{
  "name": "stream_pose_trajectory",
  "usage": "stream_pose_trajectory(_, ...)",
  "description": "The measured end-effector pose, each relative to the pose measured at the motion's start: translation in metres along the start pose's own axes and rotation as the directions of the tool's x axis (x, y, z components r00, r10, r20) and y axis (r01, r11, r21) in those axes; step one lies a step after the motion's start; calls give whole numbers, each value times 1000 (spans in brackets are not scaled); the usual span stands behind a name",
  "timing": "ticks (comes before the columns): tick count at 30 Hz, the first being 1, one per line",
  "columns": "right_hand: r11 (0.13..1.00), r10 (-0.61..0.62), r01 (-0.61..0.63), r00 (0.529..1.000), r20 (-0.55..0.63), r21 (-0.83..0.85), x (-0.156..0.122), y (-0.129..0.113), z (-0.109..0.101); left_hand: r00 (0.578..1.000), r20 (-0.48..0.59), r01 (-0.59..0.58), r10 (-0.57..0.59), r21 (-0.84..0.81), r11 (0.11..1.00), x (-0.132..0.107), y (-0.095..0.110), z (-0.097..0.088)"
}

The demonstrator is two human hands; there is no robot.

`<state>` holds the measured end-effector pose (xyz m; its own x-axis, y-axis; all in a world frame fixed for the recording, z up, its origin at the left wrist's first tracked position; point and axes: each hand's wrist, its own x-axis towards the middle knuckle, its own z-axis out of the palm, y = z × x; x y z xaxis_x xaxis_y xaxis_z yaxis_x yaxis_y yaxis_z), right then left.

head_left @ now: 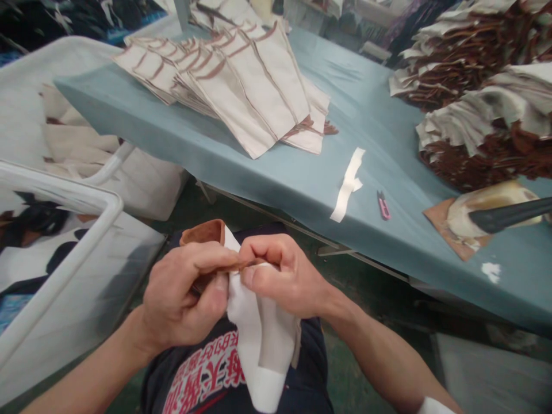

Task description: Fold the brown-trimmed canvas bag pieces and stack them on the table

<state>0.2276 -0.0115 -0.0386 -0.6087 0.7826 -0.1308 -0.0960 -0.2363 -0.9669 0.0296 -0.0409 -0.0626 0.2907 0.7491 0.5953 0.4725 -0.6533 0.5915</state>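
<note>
Both my hands pinch one fabric piece [263,339] over my lap. It is white cloth with a brown leather-like edge [206,232] sticking up at the top. My left hand [185,299] is closed around the brown edge from the left. My right hand [282,276] grips the same edge from the right, with thumb and fingers pressed together. The white part hangs down over my dark printed shirt.
A blue-covered table [302,172] runs ahead, bearing a fanned stack of cream pieces [241,75], a white strip [348,185], a pink snipper [383,206] and an iron [487,215]. Heaps of brown-and-white pieces [478,98] lie right. White bins [64,253] stand left.
</note>
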Motion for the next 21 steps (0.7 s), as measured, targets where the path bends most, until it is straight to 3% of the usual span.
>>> stream_pose_trajectory(4, 963, -150, 128, 986, -75, -236, -7, -6, -2, 995, 58, 79, -84, 97, 992, -2, 4, -3)
stream_pose_trajectory(8, 854, -328, 260, 941, -79, -451, -12, -2, -3, 983, 158, 84, -89, 42, 996, 4, 4, -6)
stream_pose_trajectory(12, 709, -474, 341, 878, -59, -618, -11, 8, -5, 925, 276, 293, -263, -73, 953, 12, 2, -11)
stream_pose_trajectory(14, 665, -513, 368, 858, -38, -650, -11, 11, -7, 901, 326, 340, -287, -117, 933, 15, 1, -14)
stream_pose_trajectory(18, 606, -567, 437, 823, 24, -664, -11, 11, -11, 895, 375, 321, -242, -166, 932, 18, 0, -18)
stream_pose_trajectory(21, 642, -533, 427, 846, 30, -637, -11, 10, -12, 893, 408, 255, -189, -113, 960, 17, -3, -18)
